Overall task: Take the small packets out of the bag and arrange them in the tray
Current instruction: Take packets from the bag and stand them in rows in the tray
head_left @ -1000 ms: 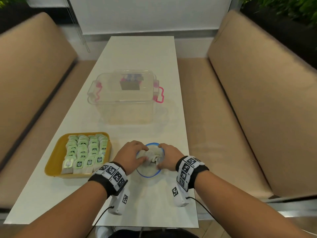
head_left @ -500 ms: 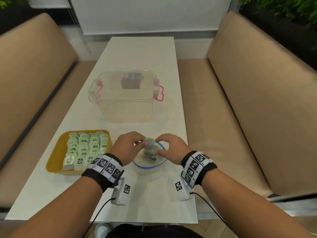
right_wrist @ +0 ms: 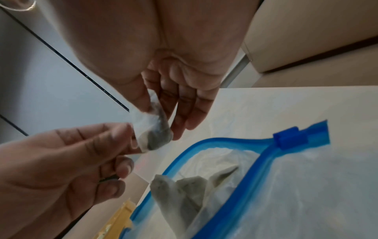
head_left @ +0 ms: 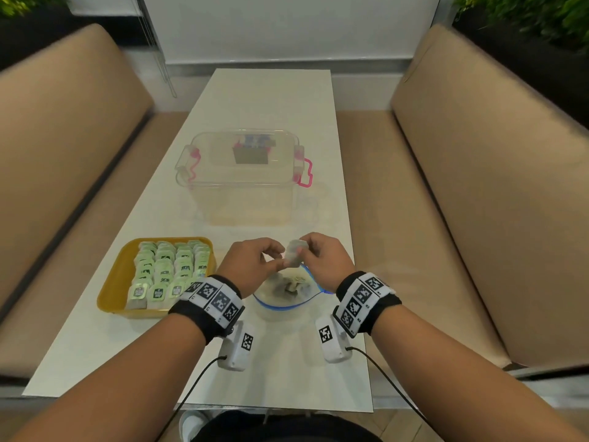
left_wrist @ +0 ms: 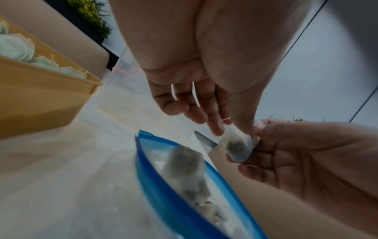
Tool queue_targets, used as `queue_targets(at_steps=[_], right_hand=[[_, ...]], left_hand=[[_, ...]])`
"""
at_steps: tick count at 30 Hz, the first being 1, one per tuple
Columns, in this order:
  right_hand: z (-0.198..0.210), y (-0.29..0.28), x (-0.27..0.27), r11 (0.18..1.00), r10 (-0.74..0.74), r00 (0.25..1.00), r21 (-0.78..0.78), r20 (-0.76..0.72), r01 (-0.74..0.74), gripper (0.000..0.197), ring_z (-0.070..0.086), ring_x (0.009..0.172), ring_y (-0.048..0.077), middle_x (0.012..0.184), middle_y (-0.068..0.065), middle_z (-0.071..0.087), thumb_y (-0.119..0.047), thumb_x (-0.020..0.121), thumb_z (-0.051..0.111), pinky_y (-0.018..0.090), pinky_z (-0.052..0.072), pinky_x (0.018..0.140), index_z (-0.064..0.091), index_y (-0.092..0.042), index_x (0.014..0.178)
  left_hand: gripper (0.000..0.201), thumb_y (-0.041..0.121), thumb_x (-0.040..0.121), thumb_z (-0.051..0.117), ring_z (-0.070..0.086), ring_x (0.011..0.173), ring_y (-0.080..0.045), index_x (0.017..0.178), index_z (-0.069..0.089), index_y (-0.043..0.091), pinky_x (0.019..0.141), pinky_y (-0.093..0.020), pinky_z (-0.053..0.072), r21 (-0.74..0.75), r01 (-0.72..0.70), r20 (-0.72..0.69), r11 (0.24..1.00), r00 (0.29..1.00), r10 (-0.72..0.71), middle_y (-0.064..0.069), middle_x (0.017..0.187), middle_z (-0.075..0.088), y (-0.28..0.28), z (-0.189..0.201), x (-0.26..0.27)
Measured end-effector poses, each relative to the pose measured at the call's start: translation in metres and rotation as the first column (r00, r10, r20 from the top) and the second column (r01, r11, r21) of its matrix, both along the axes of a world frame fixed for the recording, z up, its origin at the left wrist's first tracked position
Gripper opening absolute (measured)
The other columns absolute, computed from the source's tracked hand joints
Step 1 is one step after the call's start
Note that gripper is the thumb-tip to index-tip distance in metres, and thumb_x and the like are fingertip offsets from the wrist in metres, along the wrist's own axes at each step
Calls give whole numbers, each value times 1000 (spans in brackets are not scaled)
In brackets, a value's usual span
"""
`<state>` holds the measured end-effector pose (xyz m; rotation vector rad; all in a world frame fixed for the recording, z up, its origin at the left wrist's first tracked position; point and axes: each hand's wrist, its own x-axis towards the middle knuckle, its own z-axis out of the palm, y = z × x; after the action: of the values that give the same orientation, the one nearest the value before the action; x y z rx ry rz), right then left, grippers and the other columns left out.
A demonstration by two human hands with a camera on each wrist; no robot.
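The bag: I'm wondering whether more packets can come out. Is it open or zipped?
Open. The bag's blue zip strips gape apart, its slider sits at the end, and packets poke from the mouth.

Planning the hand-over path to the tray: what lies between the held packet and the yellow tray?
In the head view, only the left hand lies between the packet and the yellow tray; below it is bare table.

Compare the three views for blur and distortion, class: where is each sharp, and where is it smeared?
Head view: fairly sharp at the packet, smeared toward the sofas at the edges. Left wrist view: tray soft, table bent by the wide lens. Right wrist view: bag zip crisp, left hand looming large.
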<state>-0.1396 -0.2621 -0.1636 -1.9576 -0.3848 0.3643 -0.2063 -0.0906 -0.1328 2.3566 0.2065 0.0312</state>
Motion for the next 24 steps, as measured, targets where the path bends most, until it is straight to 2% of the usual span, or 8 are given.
queue_targets(at_steps=[4, 6, 8, 12, 14, 16, 19, 24], right_hand=[[2, -3, 2, 998, -56, 998, 8, -1, 56, 15, 70, 82, 26, 84, 5, 71, -23, 94, 47, 48, 56, 83, 57, -32, 88], [7, -4, -1, 996, -66, 997, 48, -45, 69, 19, 69, 72, 24, 77, 4, 66, -15, 97, 42, 45, 58, 79, 55, -27, 92], [11, -3, -4, 996, -54, 994, 61, -96, 61, 18, 57, 57, 17, 67, 0, 57, -15, 99, 40, 41, 55, 65, 56, -20, 93], [18, -1, -5, 992, -27, 972, 111, -235, 55, 22, 36, 52, 14, 62, -3, 43, -10, 96, 39, 27, 33, 53, 59, -14, 89], [24, 2, -5, 990, 14, 968, 137, -252, 22, 17, 35, 52, 13, 63, -4, 41, -11, 94, 44, 25, 31, 53, 61, -14, 93], [29, 8, -7, 996, 70, 987, 72, -142, -61, 11, 39, 53, 10, 64, -6, 44, -22, 89, 62, 24, 36, 55, 61, -19, 100], [34, 21, -7, 994, 104, 994, -37, 23, -103, 21, 43, 54, 4, 65, -7, 50, -24, 79, 78, 20, 38, 56, 62, -21, 93], [47, 44, -4, 996, 69, 994, 57, 82, -74, 15, 43, 53, 0, 62, -12, 50, -19, 83, 76, 14, 36, 57, 62, -15, 83]], left_hand=[[28, 40, 85, 69, 57, 100, -15, 111, 66, 30, 89, -29, 44, 329, 223, -213, 918, 964, -158, 10, 109, 60, 13, -11, 5], [22, 42, 91, 61, 55, 105, -17, 108, 68, 30, 89, -32, 44, 403, 310, -278, 861, 938, -208, 6, 111, 59, 14, -14, 6], [19, 41, 93, 57, 56, 101, -17, 102, 70, 31, 86, -32, 44, 426, 325, -263, 844, 938, -227, 6, 107, 61, 16, -12, 6], [9, 31, 91, 63, 53, 71, 1, 90, 72, 30, 70, -21, 41, 309, 200, -5, 930, 978, -209, 15, 83, 64, 23, 8, 5], [7, 27, 90, 64, 51, 64, 8, 88, 71, 28, 61, -11, 32, 263, 143, 81, 954, 982, -170, 21, 70, 58, 25, 23, 2], [7, 26, 90, 65, 51, 61, 6, 87, 71, 26, 59, -11, 32, 230, 126, 136, 965, 978, -160, 22, 61, 53, 28, 34, -1], [5, 27, 91, 65, 50, 58, -3, 88, 70, 27, 60, -20, 38, 178, 78, 203, 981, 973, -114, 21, 62, 55, 38, 45, -4], [5, 27, 89, 66, 52, 59, -3, 93, 67, 28, 64, -21, 43, 131, 35, 216, 991, 974, -63, 17, 71, 62, 65, 55, -8]])
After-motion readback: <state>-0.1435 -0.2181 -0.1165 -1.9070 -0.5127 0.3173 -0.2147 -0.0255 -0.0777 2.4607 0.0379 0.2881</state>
